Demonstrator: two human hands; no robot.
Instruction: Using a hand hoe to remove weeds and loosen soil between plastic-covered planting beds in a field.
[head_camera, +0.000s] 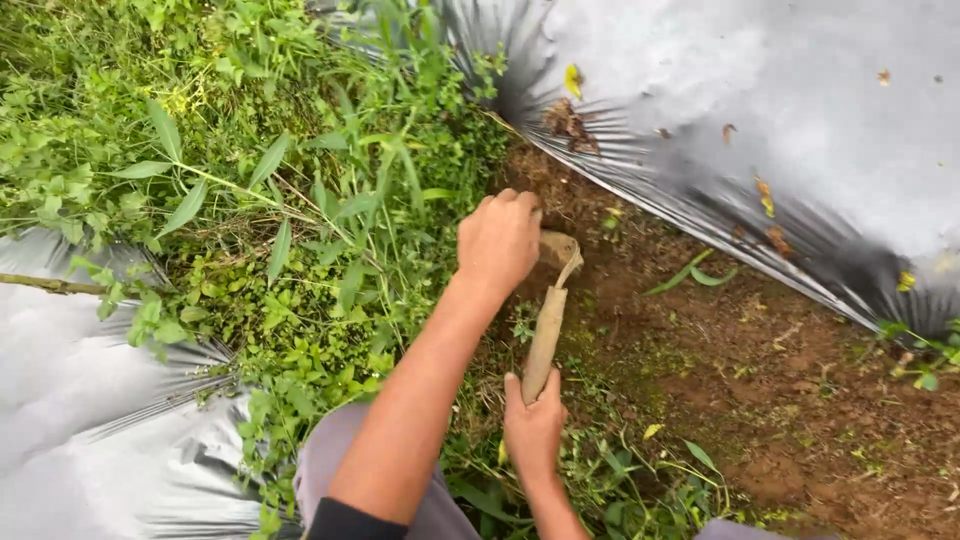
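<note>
My right hand (533, 428) is clamped around the butt of a wooden-handled hand hoe (548, 325), whose blade (560, 250) rests on the brown soil (760, 380) ahead. My left hand (500, 240) is fisted over weed stems (400, 240) just beside the blade. Beyond and to both sides lie sheets of silver plastic mulch (760, 110).

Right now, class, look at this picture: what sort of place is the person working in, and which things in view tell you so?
Most likely a farm plot or vegetable garden outdoors. Silver plastic sheeting covers raised beds, bare brown soil runs between them, and weeds grow thick alongside. The right hand holds a wooden-handled digging tool.
</note>
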